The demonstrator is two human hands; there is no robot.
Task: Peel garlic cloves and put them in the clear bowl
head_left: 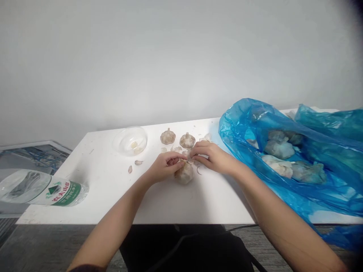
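Head view: the thumb and fingertips of my left hand (164,166) and of my right hand (210,155) stand close together over the top of the near bulb (184,174), which sits on the table (221,204). Each hand's thumb and forefinger nearly meet; what they clamp, if anything, I cannot tell. The bulb looks lightly steadied, so an uneven pull could roll it toward me. Just beyond lie loose skins (176,149), apt to scatter at a quick flick, then the left far bulb (168,137) and the right far bulb (187,141), which my knuckles could knock. To the left, two cloves (138,162) lie short of the bowl (144,133); a sweeping wrist could send them rolling. To the right, the bag (241,117) lies near my right forearm (272,206); snagged film could drag its contents. Farthest left is the bottle (64,192), perhaps toppled by a stray elbow.
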